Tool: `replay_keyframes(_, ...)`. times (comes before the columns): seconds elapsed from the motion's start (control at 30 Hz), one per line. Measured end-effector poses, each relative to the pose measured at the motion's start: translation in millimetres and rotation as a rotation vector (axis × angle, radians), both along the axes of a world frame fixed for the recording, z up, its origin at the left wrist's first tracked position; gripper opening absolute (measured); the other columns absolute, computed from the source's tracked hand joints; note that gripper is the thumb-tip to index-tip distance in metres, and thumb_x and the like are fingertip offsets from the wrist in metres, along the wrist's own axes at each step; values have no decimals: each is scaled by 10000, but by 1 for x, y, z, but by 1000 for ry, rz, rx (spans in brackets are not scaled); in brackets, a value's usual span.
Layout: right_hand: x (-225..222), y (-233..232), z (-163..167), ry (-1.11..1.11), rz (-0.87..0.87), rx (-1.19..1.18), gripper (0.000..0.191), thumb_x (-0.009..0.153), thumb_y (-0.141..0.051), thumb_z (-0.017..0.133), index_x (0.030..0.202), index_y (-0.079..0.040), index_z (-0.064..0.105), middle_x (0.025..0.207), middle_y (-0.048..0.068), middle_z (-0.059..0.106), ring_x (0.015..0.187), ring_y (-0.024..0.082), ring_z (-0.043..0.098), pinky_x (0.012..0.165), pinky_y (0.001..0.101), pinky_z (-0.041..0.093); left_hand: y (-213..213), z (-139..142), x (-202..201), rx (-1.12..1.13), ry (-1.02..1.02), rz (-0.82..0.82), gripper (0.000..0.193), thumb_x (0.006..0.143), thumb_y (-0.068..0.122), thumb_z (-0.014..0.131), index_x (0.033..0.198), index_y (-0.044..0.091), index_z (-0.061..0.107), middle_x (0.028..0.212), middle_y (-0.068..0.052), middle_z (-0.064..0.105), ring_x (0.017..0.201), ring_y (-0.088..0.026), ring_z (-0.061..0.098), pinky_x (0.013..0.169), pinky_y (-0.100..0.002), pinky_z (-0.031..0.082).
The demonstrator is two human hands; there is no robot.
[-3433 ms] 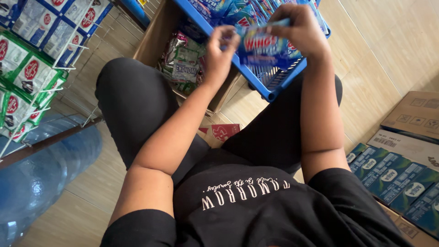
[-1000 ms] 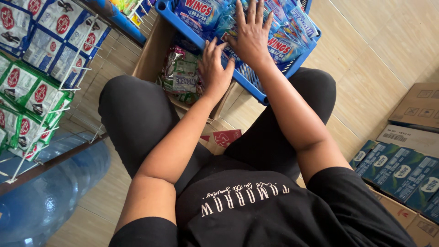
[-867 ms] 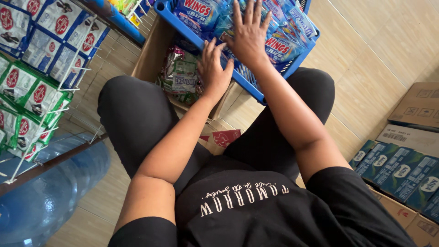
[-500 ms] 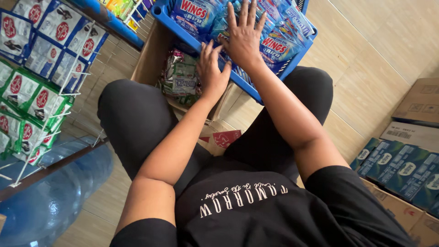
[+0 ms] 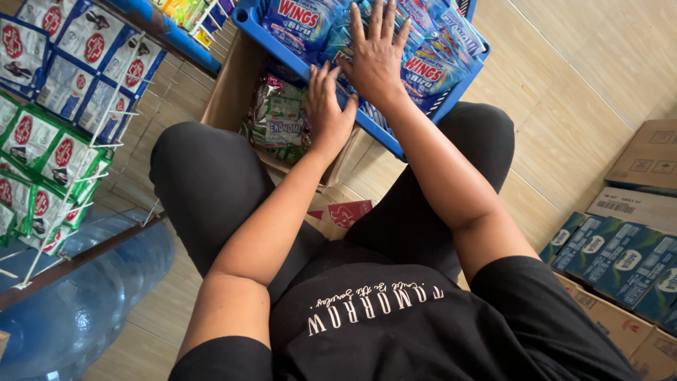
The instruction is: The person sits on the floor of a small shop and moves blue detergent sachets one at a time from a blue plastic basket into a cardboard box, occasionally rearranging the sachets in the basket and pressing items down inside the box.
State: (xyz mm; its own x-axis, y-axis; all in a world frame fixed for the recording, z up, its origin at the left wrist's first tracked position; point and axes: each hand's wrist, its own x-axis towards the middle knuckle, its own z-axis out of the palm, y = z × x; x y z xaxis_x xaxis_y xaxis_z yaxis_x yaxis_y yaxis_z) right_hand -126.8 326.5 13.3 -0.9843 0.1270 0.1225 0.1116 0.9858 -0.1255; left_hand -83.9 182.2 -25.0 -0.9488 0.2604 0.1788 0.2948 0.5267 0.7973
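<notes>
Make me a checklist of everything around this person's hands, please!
Surface: tiled floor.
Job's things: blue basket filled with blue sachets.
Clutter: cardboard box holding green packets; flat red carton on the floor.
Grippers: right hand flat on the sachets; left hand on the basket's near rim; both open.
Cables: nothing seen.
Surroundings: wire rack of sachets, water jug, boxes of cartons.

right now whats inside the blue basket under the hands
The blue basket holds blue sachet packs. The right hand lies flat on them and the left hand covers its near rim; the bottom is hidden.
</notes>
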Motion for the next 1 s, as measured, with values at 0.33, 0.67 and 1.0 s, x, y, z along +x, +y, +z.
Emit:
replay_keyframes(0.33, 4, 4, 1, -67, 1, -2, 1031, 869, -464, 816, 1647, -93, 251, 1647, 346, 167, 1523, 554, 74, 1172, 761, 71, 2, 2, 1, 38, 41, -2, 701, 855, 189, 810, 1466, 97, 478, 1550, -169, 477, 1520, -417, 329, 1249, -514, 273)
replay_keyframes(0.67, 0, 62, 41, -224, -232, -250, 881, 995, -621, 702, 1654, -191, 306, 1741, 157, 246, 1635, 359, 184, 1278, 739, 66, 0, 2, 2, 96, 57, -10, 702, 895, 214, 767, 1500, 78, 437, 1600, -203, 410, 1546, -433, 293, 1238, -548, 244)
replay_keyframes(1.0, 5, 78, 31, -254, -119, -220, 954, 904, -608, 715, 1612, -122, 300, 1640, 272, 269, 1509, 439, 279, 1152, 709, 194, -2, -6, 0, 87, 105, -31, 699, 897, 234, 763, 1506, 88, 451, 1608, -219, 395, 1536, -462, 292, 1241, -553, 284)
